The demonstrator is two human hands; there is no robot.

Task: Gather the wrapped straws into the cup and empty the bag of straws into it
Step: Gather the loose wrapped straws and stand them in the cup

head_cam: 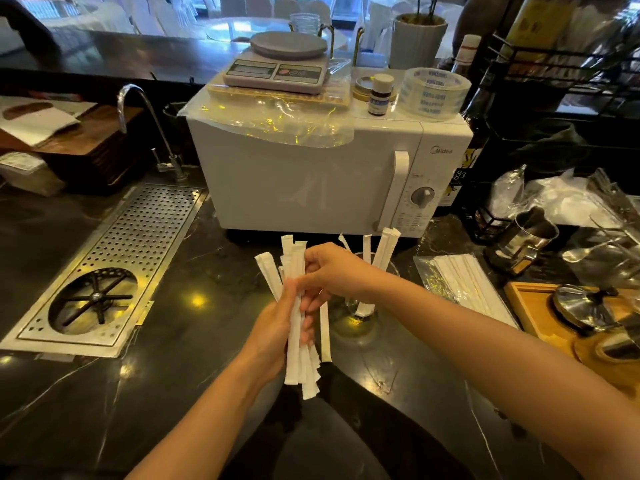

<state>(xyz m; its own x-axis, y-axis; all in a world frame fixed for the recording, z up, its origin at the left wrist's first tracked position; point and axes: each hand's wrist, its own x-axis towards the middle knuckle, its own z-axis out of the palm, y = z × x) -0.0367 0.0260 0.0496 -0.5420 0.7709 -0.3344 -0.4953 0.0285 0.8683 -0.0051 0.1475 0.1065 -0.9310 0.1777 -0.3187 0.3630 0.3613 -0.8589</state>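
Observation:
A bundle of white paper-wrapped straws (295, 337) stands roughly upright above the dark counter, held by both hands. My left hand (273, 327) grips its lower half. My right hand (332, 271) closes around its upper part. One loose wrapped straw (325, 336) lies on the counter just right of the bundle. Behind my right hand stands a clear glass cup (367, 306) with a few wrapped straws (384, 251) sticking out of it. A clear plastic bag of wrapped straws (460, 285) lies flat to the right of the cup.
A white microwave (311, 181) stands right behind the cup. A perforated metal rinser tray (104, 268) is set in the counter at left. A steel pitcher (526, 237) and a wooden tray (540, 317) with metal tools crowd the right.

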